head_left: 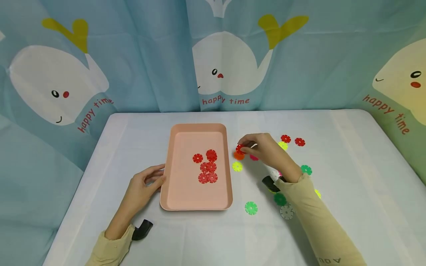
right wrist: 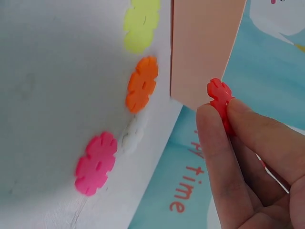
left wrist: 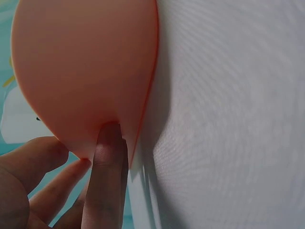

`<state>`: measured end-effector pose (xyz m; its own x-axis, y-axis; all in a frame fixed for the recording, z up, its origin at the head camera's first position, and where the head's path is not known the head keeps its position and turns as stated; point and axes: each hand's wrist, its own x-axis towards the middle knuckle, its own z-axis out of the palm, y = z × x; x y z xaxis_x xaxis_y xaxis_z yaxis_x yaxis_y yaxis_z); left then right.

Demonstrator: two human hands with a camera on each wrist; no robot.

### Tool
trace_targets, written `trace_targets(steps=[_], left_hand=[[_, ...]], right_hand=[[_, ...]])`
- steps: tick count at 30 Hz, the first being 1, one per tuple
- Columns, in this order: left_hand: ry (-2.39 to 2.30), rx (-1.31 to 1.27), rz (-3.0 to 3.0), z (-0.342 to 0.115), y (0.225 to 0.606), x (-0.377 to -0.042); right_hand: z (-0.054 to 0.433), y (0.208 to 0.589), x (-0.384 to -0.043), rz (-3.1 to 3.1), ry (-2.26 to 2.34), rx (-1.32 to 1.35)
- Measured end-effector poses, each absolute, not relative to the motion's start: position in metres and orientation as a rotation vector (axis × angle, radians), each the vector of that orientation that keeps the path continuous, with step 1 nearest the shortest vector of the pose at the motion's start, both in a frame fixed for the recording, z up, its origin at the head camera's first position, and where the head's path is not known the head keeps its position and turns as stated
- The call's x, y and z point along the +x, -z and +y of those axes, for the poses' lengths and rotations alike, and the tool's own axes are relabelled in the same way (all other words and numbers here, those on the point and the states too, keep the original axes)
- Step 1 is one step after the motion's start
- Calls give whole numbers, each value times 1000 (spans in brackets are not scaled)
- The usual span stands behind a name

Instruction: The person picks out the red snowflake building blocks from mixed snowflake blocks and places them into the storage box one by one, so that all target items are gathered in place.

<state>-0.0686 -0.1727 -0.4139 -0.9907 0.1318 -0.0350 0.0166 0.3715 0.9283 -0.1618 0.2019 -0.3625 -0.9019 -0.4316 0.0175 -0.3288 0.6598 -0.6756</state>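
A pale blue cloth backdrop (head_left: 149, 55) hangs in soft folds behind a white-covered table (head_left: 199, 236); it is printed with white whales and the words "happy time". On the table in front of me lies a shallow, smooth, peach-pink tray (head_left: 181, 155), a rectangle with rounded corners and a raised rim. Inside, right of its middle, is a loose cluster of flat red discs (head_left: 211, 177), notched around the edge like small flowers, some overlapping.

A person in beige sleeves (head_left: 327, 225) works here. The left hand (head_left: 143, 186) has its fingers loosely bent, thumb apart, the tips touching the outer side of the tray at its left. The right hand (head_left: 264, 147), narrowed to a pinch, holds one glossy red disc (right wrist: 220, 93) between thumb and fingers, raised off the table just beyond the tray's right side.

Below that hand lie an orange disc (right wrist: 142, 84), a bright pink disc (right wrist: 96, 164) and a pale, whitish disc (right wrist: 134, 135). A yellow disc (head_left: 237, 166) sits near the tray; a light green disc (head_left: 251, 208) is closer to me. Farther right, two more red pieces (head_left: 300, 142) lie near a teal-green disc (head_left: 306, 169). The right forearm and a black wrist fitting (head_left: 271, 183) partly cover other pieces, including a darker green disc (head_left: 280, 199) beside a translucent grey one (head_left: 286, 212).
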Motion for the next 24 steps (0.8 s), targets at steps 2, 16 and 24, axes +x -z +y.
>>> trace_targets(steps=[2, 16, 24], left_hand=[[-1699, 137, 2516, -173, 413, -68], [-1696, 126, 2519, -173, 414, -69], [-1720, 131, 2491, -172, 414, -69]], right_hand=[[199, 362, -163, 2723, 1075, -645], [176, 357, -170, 2702, 1118, -707], [165, 357, -175, 2714, 1117, -727]])
